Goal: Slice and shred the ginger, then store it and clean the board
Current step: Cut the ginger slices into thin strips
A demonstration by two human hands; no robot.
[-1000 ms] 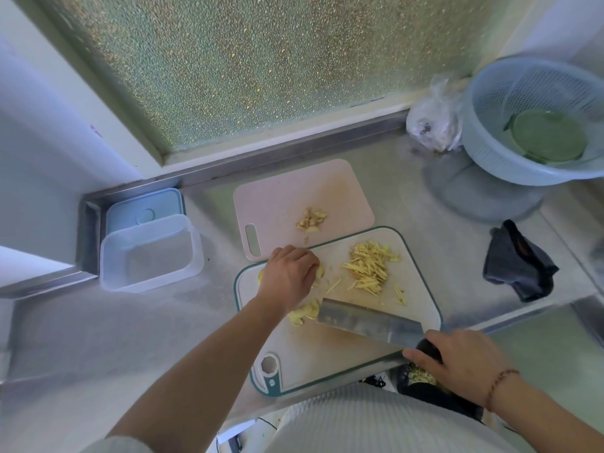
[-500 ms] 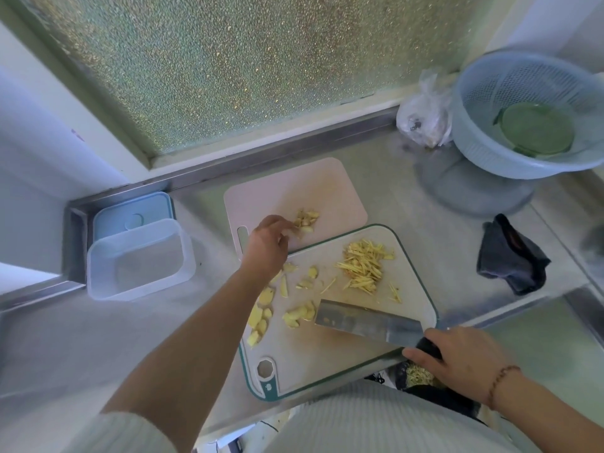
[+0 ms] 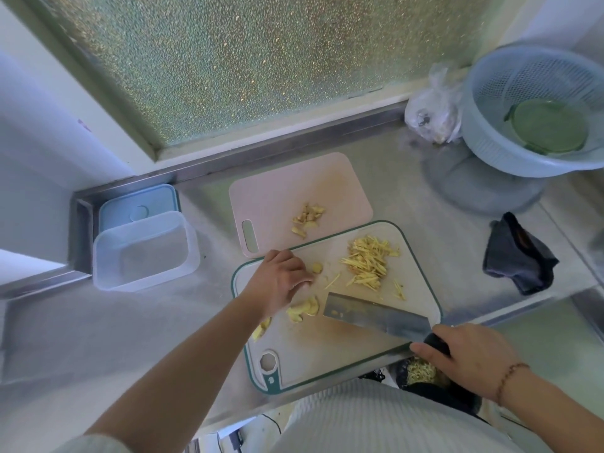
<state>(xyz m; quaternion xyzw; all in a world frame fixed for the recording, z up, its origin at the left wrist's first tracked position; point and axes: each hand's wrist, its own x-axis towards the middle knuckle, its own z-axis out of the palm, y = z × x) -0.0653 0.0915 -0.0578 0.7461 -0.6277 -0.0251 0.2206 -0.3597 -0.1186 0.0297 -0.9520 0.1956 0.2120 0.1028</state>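
A white cutting board (image 3: 327,351) with a green rim lies at the counter's front edge. A pile of shredded ginger (image 3: 369,259) sits on its far right part. Ginger slices (image 3: 305,308) lie at its left. My left hand (image 3: 277,282) is over them with its fingers curled down onto slices at the board's left end. One small ginger piece (image 3: 316,267) lies just past the fingertips. My right hand (image 3: 467,358) grips the black handle of a cleaver (image 3: 369,313). The blade lies across the board, its tip next to the slices.
A pink board (image 3: 281,197) behind holds a few ginger pieces (image 3: 307,217). An open clear container (image 3: 143,253) and its blue lid (image 3: 137,204) stand at the left. At the right are a blue colander (image 3: 490,93), a plastic bag (image 3: 431,112) and a dark cloth (image 3: 519,256). A dark bowl (image 3: 418,376) sits below the counter edge.
My left hand reached out to the ginger on the pink board, then came back onto the slices on the white board. The cleaver and my right hand stayed put.
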